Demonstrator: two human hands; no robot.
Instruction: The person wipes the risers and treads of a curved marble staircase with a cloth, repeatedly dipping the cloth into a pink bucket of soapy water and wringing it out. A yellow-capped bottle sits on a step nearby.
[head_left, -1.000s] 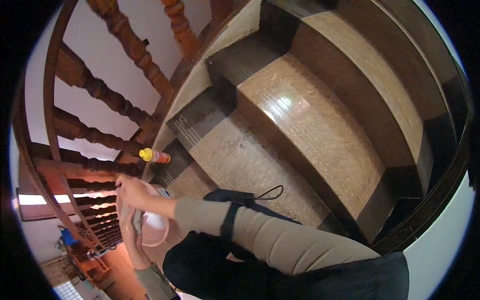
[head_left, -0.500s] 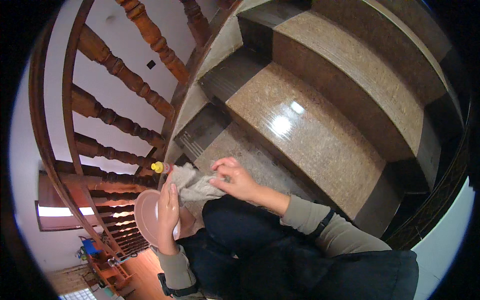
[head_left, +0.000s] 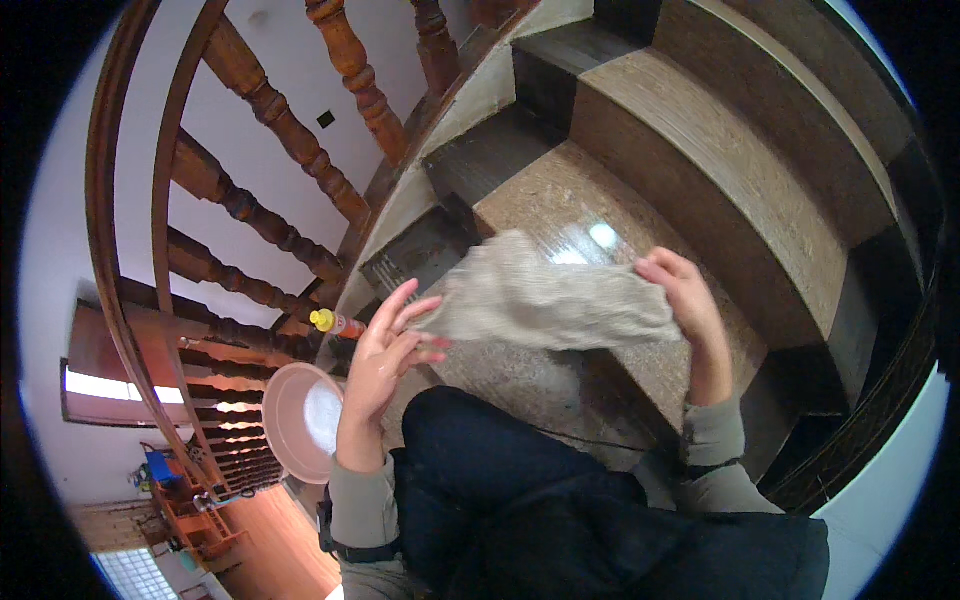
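Note:
A damp-looking grey-beige cloth (head_left: 560,305) hangs spread between my two hands above the stair treads, its surface smeared by motion. My right hand (head_left: 690,300) pinches its right corner between thumb and fingers. At the cloth's left end, my left hand (head_left: 385,350) has the edge between thumb and fingers, with some fingers stretched out. Just left of that hand lies a bottle with a yellow cap and a red-and-white body (head_left: 340,324). Below it stands a pinkish basin (head_left: 283,425) with white suds or liquid inside, partly behind my left wrist.
Curved stairs with brown speckled treads (head_left: 690,120) and dark borders rise to the upper right. A turned wooden balustrade (head_left: 265,105) runs along the left. A wooden floor (head_left: 270,545) shows far below at lower left. My dark-clothed knee (head_left: 480,450) is close beneath the cloth.
The cloth, bunched between my hands before, is now spread out wide. My right hand has moved right and up, and my left hand slightly right. More of the basin and bottle shows.

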